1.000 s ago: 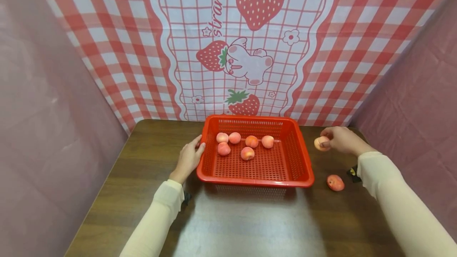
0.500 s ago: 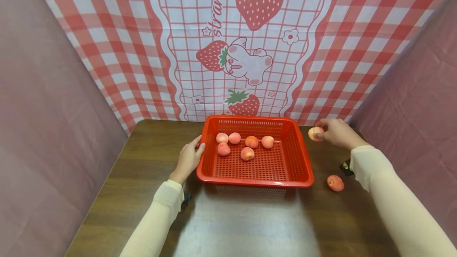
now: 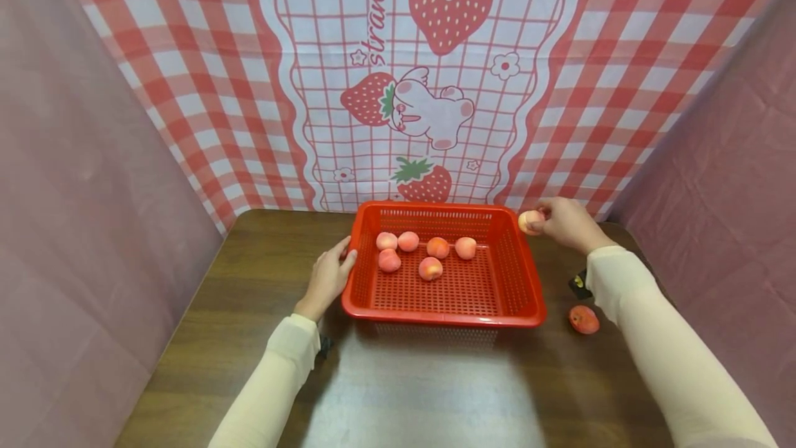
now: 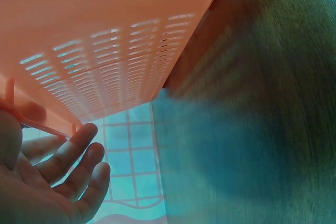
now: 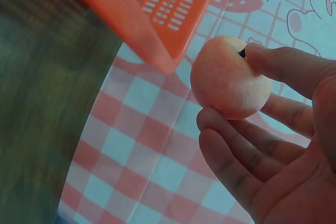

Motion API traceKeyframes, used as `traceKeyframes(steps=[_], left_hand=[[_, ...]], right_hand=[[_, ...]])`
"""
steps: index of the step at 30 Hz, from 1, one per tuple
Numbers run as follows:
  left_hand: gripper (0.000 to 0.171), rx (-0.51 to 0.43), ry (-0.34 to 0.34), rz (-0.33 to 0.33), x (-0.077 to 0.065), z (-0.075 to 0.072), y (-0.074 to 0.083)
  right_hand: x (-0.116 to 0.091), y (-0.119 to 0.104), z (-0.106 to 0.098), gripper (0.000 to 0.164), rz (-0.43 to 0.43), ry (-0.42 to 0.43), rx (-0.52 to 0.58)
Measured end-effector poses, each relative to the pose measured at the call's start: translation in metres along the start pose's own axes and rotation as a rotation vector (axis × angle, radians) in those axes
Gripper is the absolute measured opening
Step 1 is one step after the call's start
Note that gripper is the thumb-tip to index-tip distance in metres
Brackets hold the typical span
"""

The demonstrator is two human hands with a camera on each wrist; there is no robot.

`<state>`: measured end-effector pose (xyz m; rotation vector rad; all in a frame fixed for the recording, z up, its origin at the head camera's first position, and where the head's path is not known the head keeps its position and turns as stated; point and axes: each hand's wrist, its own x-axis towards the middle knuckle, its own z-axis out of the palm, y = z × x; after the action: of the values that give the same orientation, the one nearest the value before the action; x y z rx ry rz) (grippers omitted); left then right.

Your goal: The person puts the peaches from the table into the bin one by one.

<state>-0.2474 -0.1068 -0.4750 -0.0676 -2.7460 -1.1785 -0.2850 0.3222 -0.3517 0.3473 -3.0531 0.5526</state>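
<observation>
A red plastic basket (image 3: 444,319) with perforated walls stands on the wooden table, several peaches (image 3: 430,268) lying on its floor. At its left side my left hand (image 3: 327,275) holds the rim; in the left wrist view the thumb is at the rim and the other fingers (image 4: 79,156) extend below it. My right hand (image 3: 567,222) pinches a pale peach (image 5: 226,77) between thumb and fingers, raised at the basket's back right corner. Another, redder peach (image 3: 584,319) lies on the table to the right of the basket.
The wooden table (image 3: 242,310) extends in front of and beside the basket. Behind it hangs a checked strawberry-print cloth (image 3: 224,75). Pink curtains (image 3: 715,178) close off both sides.
My right hand has moved left and slightly away from me with the peach, from the table's right side to the basket's corner. The left hand has stayed on the rim.
</observation>
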Motion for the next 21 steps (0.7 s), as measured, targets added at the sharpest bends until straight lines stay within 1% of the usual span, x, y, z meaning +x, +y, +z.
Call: traceKeyframes(steps=[4, 8, 16, 21], left_hand=[[0.044, 0.004, -0.001, -0.006, 0.000, 0.000, -0.001], [0.043, 0.009, 0.005, 0.003, 0.000, 0.001, -0.001], [0.043, 0.002, 0.010, 0.008, 0.001, 0.000, 0.000], [0.043, 0.007, 0.011, 0.010, 0.001, 0.001, -0.001]], right_hand=[[0.006, -0.007, 0.005, 0.029, 0.004, 0.011, 0.034], [0.010, -0.016, 0.009, 0.032, 0.017, 0.005, 0.051], [0.018, -0.028, 0.021, 0.040, 0.006, -0.020, 0.045], [0.023, -0.033, 0.033, 0.040, 0.008, -0.051, 0.069]])
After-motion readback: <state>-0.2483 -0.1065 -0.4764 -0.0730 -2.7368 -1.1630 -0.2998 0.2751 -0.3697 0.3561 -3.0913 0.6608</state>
